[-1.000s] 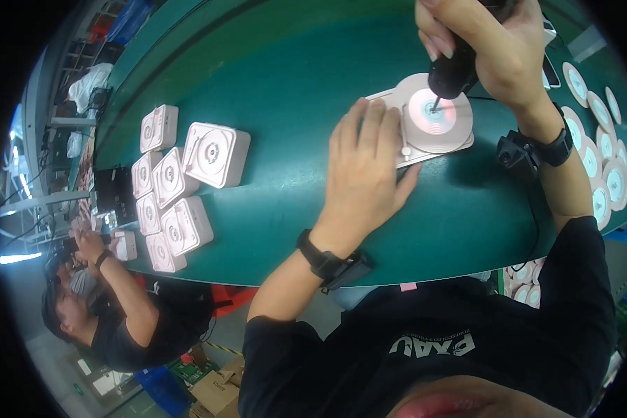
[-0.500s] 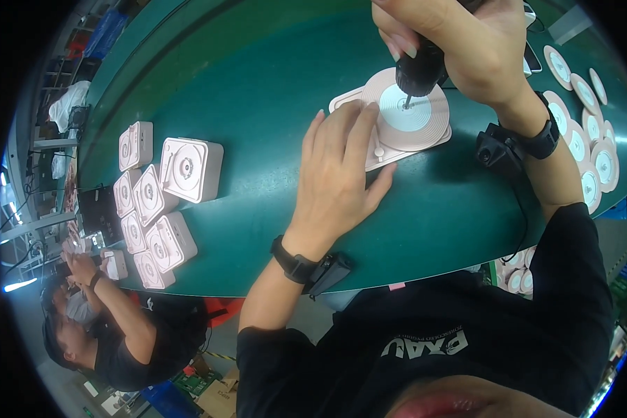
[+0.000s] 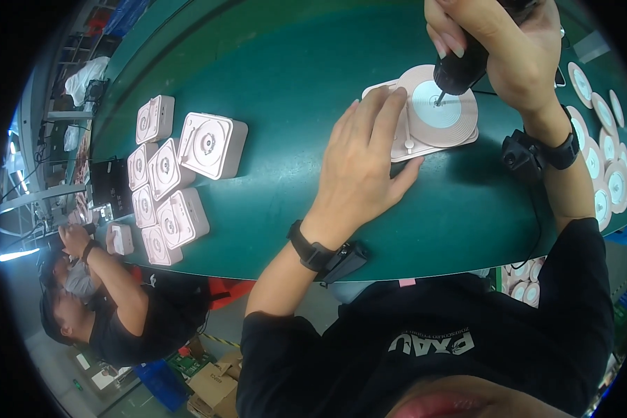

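A pale pink box shaped like a small record player [image 3: 401, 152] lies on the green table in front of me. On its top sits a round grooved disc [image 3: 460, 127] with a pale blue centre. My left hand [image 3: 361, 157] steadies the box from the left, fingers across its top and thumb along its near edge. Above the disc, my right hand [image 3: 508, 56] grips a black electric screwdriver [image 3: 462, 70], tilted, with its thin bit down at the disc's centre. Whether the bit turns cannot be seen.
Several similar pink boxes [image 3: 214, 145] without discs stand in a cluster on the left of the table [image 3: 279, 230]. Loose discs [image 3: 616, 182] lie spread at the right edge. A cable hangs by my right wrist. Another person [image 3: 118, 299] works at the far left.
The whole view has shifted, so the box, boxes and hands appear further right. The screwdriver bit stays at the disc's centre, and both hands keep their hold.
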`<act>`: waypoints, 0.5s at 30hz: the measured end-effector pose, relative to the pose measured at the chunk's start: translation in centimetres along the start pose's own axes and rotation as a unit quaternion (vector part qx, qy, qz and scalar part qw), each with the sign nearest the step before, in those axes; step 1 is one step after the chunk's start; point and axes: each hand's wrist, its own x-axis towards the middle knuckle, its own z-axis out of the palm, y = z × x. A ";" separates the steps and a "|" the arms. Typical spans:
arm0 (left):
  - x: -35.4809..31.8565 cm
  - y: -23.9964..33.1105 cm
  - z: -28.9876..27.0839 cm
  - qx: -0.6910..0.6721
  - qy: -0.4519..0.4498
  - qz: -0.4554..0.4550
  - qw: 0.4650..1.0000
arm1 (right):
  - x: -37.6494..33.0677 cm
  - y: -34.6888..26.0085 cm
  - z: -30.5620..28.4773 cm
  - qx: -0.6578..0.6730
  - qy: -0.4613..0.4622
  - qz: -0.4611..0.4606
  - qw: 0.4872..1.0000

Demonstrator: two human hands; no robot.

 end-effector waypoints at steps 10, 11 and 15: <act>-0.2 -0.4 -0.2 0.020 0.031 0.000 0.999 | -0.1 -0.5 1.3 -0.004 0.089 0.038 0.995; 0.1 -0.2 0.0 0.018 0.032 0.006 0.999 | -0.1 1.2 -2.0 -0.029 -0.004 0.016 0.999; 0.7 0.3 0.7 -0.022 0.049 0.018 0.998 | 0.6 0.2 -2.7 -0.054 -0.112 -0.050 0.991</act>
